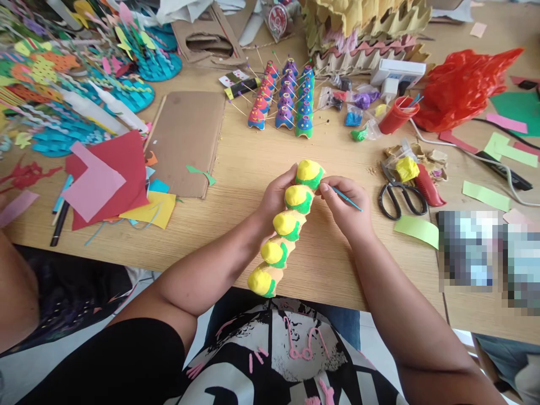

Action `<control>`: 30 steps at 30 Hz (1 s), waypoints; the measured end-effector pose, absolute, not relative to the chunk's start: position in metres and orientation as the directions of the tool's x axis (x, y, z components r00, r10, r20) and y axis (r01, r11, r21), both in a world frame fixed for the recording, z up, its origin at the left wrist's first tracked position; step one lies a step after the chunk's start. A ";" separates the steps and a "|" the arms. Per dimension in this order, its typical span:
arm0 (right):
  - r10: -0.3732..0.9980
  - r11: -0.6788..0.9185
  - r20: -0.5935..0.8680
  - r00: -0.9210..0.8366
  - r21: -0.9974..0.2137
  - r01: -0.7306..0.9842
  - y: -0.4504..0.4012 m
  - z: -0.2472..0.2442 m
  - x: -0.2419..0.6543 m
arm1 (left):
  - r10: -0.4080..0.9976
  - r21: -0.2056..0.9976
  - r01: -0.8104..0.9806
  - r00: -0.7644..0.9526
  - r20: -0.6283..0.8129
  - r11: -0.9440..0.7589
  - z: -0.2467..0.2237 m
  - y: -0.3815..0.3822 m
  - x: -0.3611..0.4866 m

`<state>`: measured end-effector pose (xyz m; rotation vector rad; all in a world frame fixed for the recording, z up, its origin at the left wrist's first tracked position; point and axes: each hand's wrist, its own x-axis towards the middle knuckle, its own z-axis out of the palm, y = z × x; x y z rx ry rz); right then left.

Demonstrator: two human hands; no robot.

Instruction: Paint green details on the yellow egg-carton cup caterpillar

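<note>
A strip of egg carton point(287, 224) with several bumps, yellow on top and green along the right side, slants over the table's front edge. My left hand point(276, 197) holds it from the left near its far end, the fingers partly hidden behind it. My right hand point(348, 208) is closed in a pinch on a thin blue stick point(346, 198), with the fingertips at the green side of the farthest bump. Bare tan carton shows between the bumps.
Three decorated carton strips point(287, 95) stand behind. Scissors point(400, 194), a red cup point(399, 115) and a red bag point(464, 90) lie right; cardboard point(185, 143) and coloured paper point(109, 180) left. Another person's arm point(14, 281) is at far left.
</note>
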<state>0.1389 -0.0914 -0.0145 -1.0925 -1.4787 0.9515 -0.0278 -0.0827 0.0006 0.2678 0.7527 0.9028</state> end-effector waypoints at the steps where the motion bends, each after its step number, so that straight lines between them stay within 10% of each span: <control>1: 0.963 0.268 0.261 -0.061 -0.953 0.142 -0.091 -0.015 0.139 | 0.786 0.507 -0.607 0.394 -0.476 0.612 0.000 -0.083 -0.028; 30: 0.974 0.211 0.211 -0.084 -0.977 -0.002 -0.091 -0.015 0.139 | 0.805 0.549 -0.591 0.383 -0.454 0.591 -0.027 -0.081 -0.026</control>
